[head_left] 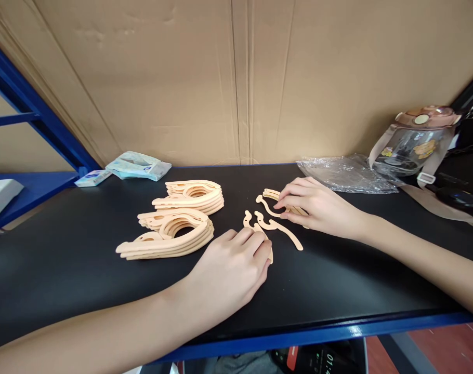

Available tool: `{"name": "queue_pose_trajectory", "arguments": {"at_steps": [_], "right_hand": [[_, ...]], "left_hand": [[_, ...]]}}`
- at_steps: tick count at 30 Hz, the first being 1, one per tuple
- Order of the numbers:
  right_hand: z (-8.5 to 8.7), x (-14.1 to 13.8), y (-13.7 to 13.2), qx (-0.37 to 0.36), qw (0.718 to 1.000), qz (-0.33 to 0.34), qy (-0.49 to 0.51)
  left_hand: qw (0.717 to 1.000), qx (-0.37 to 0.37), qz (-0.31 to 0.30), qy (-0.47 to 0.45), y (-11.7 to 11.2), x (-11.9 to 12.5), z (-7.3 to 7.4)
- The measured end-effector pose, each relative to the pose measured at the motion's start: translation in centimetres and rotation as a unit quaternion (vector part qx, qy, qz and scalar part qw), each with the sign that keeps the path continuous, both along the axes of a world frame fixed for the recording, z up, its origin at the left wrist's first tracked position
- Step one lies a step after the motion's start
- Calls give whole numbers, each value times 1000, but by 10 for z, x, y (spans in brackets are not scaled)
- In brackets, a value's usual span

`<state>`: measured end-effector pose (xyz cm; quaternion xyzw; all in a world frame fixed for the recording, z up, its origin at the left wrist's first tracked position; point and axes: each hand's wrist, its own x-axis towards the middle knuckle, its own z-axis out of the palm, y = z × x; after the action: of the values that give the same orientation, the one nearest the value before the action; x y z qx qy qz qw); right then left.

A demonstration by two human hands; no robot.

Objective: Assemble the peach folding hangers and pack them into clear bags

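My left hand (231,272) rests on the black tabletop (84,291), its fingers curled over the end of a thin peach plastic hook piece (247,219). Another loose peach hook piece (281,228) lies between my hands. My right hand (318,206) lies over a small pile of the same thin pieces (271,195), fingers bent and pressing on them. To the left stand two stacks of peach plastic hanger parts, a front stack (170,236) and a back stack (195,195).
A cardboard sheet (236,78) stands behind the table. At the back left lie a tissue pack (139,166) and a small white packet (92,178). A clear plastic bag (345,174) and a lidded water jug (416,137) sit at the back right. A blue frame edges the table.
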<state>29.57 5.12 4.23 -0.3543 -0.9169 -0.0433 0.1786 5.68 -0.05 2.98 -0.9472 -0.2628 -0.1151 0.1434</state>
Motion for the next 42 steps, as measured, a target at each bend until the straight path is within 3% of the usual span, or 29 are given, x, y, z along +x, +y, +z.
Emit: {"name": "queue_pose_trajectory", "arguments": {"at_steps": [6,14,21,27,35,42], "right_hand": [[4,-6,-10,-21,999,12,-31],[-5,-18,-14,51,998,-31,-23],[-12,-31,-21,46,997,-60,21],[-19,-38,-25,147,985,-93,-2],[-16,-40,-27,128,987,-92,-12],[-19,-41,-28,176,980,-86,-23]], "left_hand": [[1000,-8,-7,-3,-2,0,1],[1000,-19,-7,8,-5,1,0],[1000,-2,-4,13,-3,0,-2],[1000,-12,2,19,-4,2,-1],[998,-60,-5,-7,-1,2,0],[996,-83,3,-10,0,2,0]]}}
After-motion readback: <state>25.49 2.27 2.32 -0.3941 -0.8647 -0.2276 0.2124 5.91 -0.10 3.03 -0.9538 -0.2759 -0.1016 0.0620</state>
